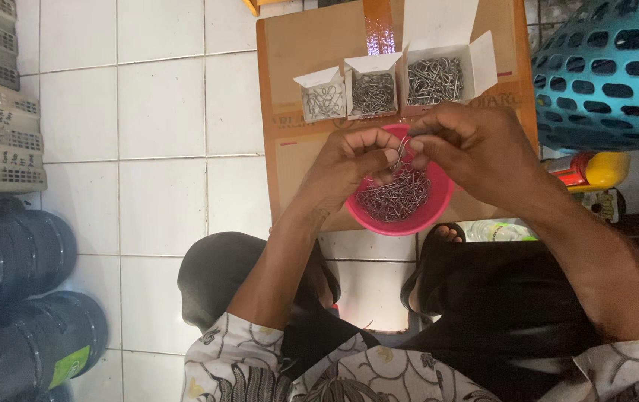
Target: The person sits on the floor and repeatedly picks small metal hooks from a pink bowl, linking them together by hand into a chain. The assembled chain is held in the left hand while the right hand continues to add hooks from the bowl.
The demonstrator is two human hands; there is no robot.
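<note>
Both hands meet over a pink bowl (pixel 439 199) heaped with small metal wire hooks (pixel 394 197). The left hand (pixel 349 165) comes in from 7 o'clock, its fingertips pressed together on a thin wire piece (pixel 400 152) held just above the heap. The right hand (pixel 476 149) reaches in from 4 o'clock and pinches the same piece from the other side — the two sets of fingertips almost touch.

The bowl stands on a flat sheet of brown cardboard (pixel 290 112) laid on the white tiled floor (pixel 156 149). At 12 o'clock from the bowl, three open white boxes sit in a row, each filled with the same wire pieces: a small box (pixel 322 97), a middle box (pixel 373 91) and a larger box (pixel 439 74).

At 2 o'clock stands a teal perforated basket (pixel 610 74) — below it lies a yellow and red object (pixel 595 170), too hidden to tell what
</note>
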